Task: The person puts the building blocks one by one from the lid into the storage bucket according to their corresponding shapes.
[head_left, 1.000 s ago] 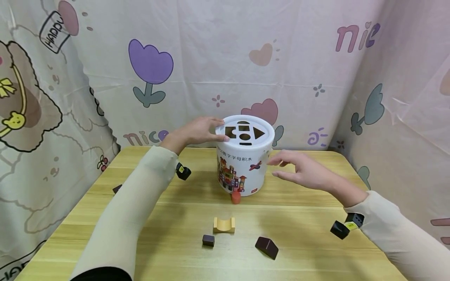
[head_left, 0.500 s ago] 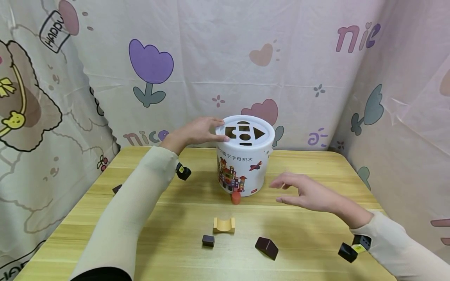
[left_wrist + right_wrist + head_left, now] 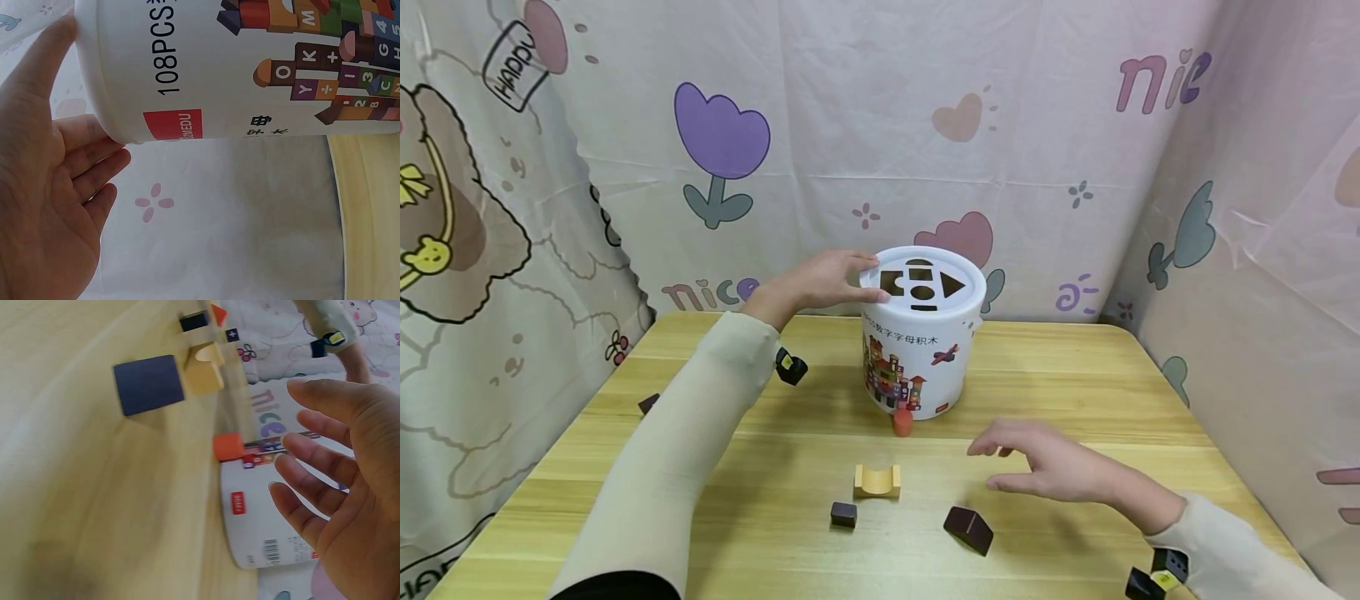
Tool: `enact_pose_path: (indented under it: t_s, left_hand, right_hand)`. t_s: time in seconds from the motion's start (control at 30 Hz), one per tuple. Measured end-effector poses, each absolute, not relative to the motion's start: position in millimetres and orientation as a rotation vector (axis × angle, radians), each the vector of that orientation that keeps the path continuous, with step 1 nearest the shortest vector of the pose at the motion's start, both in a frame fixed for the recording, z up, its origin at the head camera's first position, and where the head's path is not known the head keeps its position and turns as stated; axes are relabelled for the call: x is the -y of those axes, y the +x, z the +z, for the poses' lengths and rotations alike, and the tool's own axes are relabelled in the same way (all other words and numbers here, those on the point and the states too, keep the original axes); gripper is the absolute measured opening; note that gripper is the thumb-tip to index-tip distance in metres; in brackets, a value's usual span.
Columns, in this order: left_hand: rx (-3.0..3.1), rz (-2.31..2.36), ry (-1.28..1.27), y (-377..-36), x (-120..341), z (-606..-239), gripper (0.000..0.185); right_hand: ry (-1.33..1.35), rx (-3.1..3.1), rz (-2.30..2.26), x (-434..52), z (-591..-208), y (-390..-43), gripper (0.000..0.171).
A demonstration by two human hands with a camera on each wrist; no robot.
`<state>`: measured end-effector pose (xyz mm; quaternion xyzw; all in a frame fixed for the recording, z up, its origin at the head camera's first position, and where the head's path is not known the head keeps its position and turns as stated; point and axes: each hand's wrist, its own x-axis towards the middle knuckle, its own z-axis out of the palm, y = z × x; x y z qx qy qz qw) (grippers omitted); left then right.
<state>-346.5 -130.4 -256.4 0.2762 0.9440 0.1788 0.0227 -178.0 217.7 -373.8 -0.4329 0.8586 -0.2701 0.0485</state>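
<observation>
My left hand (image 3: 820,282) holds the left edge of a white bucket's (image 3: 917,329) lid, thumb at the front and fingers towards the back. Shaped holes pierce the lid, and block pictures cover the side. My right hand (image 3: 1048,462) hovers above the table with nothing in it, thumb and fingers apart. Nearest to it lies a dark, slant-topped block (image 3: 968,529). A yellow block (image 3: 877,485) with a curved hollow and a small dark block (image 3: 844,515) are further left. Against the bucket's foot stands a red rounded block (image 3: 902,423).
Another dark block (image 3: 648,403) shows partly behind the left sleeve. In the right wrist view, a small block with a plus sign (image 3: 232,335) and a red-orange block (image 3: 219,314) sit farther off. Printed cloth (image 3: 835,125) hangs behind the wooden table (image 3: 1060,350).
My right hand has come away from the bucket's right side, down and nearer to the front blocks. My left hand and the bucket have stayed put.
</observation>
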Motion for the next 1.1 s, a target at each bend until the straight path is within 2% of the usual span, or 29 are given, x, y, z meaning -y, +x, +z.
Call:
enact_pose_path:
  t_s: [0.43, 0.8, 1.1]
  left_hand:
    - [-2.916, 0.574, 0.836, -346, 131, -256, 0.097]
    - [-2.924, 0.539, 0.858, -344, 131, -256, 0.095]
    - [-2.921, 0.553, 0.841, -344, 131, -256, 0.095]
  right_hand:
    - [-1.317, -2.442, -0.871, -211, -403, -168, 0.033]
    - [-1.447, -2.382, -0.837, -202, -416, -157, 0.032]
    - [-1.549, -2.468, -0.708, -194, -423, -151, 0.038]
